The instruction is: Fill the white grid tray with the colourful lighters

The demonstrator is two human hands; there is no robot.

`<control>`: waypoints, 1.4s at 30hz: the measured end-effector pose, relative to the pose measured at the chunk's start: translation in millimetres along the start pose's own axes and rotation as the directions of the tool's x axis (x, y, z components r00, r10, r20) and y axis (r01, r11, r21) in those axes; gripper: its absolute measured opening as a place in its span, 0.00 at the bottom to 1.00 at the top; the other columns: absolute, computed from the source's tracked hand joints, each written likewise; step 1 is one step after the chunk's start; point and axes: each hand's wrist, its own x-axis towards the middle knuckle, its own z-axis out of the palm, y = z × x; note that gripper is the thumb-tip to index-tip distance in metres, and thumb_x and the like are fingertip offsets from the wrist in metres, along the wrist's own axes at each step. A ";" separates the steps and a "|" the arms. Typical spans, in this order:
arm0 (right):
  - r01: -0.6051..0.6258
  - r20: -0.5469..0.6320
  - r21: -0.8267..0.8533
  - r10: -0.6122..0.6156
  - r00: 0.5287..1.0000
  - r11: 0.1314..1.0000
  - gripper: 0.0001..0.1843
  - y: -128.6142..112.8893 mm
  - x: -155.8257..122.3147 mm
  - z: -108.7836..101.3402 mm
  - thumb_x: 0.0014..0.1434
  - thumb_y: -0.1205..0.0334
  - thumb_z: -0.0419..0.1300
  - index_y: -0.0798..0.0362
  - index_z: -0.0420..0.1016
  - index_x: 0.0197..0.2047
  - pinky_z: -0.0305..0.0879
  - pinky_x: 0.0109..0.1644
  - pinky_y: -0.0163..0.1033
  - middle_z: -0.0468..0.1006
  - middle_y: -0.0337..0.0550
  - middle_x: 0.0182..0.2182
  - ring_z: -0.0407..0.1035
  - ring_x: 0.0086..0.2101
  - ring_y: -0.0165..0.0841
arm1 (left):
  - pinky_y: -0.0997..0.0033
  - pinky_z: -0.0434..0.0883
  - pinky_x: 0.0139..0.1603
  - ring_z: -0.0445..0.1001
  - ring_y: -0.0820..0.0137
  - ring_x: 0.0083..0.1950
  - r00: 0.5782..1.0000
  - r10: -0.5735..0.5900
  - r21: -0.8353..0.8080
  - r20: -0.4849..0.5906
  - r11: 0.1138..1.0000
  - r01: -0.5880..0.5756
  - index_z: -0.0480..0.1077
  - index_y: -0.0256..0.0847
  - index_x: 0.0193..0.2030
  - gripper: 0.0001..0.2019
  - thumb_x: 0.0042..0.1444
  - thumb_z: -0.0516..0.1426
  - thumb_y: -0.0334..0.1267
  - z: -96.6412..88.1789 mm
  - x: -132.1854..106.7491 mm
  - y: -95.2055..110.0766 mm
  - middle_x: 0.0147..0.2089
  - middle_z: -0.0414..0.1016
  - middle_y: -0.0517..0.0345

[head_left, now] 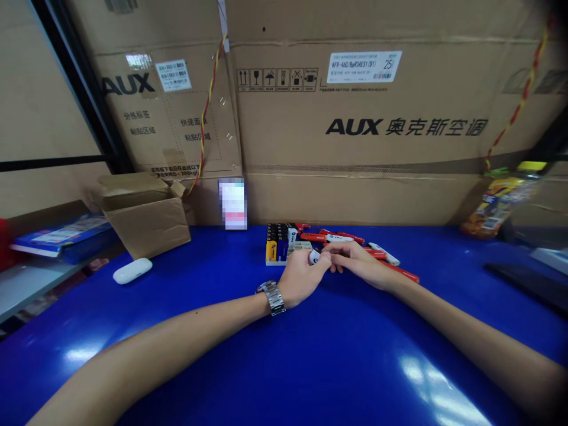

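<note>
My left hand (304, 275), with a metal-band watch (271, 297) on the wrist, is closed around a small white cylindrical piece (314, 256) with a dark round mark. The fingers of my right hand (355, 263) are pinched together against the left thumb, at the end of that piece; what lies between them is hidden. Just beyond the left hand stands a compartment tray (276, 264) holding several black-topped yellow, blue and white pieces, some of its cells unfilled. Slim red sticks (316, 237) and a white stick (384, 253) lie loose behind and beside the right hand.
On the blue table (284, 367) are a white earbud case (132, 271) and an open cardboard box (153, 225) at left. A lit phone (233, 204) leans on the large cartons (355, 160) behind. Right: a drink bottle (492, 207) and a dark flat object (528, 287).
</note>
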 end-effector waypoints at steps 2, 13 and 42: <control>-0.004 0.003 -0.006 0.004 1.000 1.000 0.11 2.0 0.3 -0.4 0.57 0.56 0.58 0.54 0.75 0.39 0.59 0.27 0.34 0.73 0.39 0.24 0.65 0.25 0.28 | 0.78 0.49 0.17 0.53 0.80 0.16 1.000 0.024 0.047 -0.006 0.999 -0.023 0.60 0.39 0.23 0.15 0.56 0.53 0.45 -0.4 -0.1 0.4 0.17 0.55 0.68; -0.015 0.012 -0.010 0.015 1.000 1.000 0.10 -3.0 -0.2 0.9 0.57 0.57 0.58 0.54 0.76 0.39 0.59 0.27 0.34 0.72 0.39 0.24 0.64 0.25 0.28 | 0.78 0.50 0.17 0.53 0.80 0.16 0.999 0.035 0.023 -0.003 0.999 -0.035 0.62 0.38 0.23 0.14 0.55 0.54 0.44 -0.1 -0.3 1.6 0.17 0.56 0.68; -0.043 -0.038 0.064 0.045 0.998 0.997 0.11 -10.0 -2.4 3.9 0.55 0.54 0.60 0.53 0.75 0.33 0.61 0.28 0.35 0.74 0.40 0.26 0.64 0.24 0.28 | 0.78 0.53 0.18 0.55 0.80 0.18 0.998 0.056 0.069 -0.009 0.996 -0.055 0.59 0.39 0.24 0.10 0.47 0.58 0.37 1.0 -1.6 3.5 0.19 0.56 0.69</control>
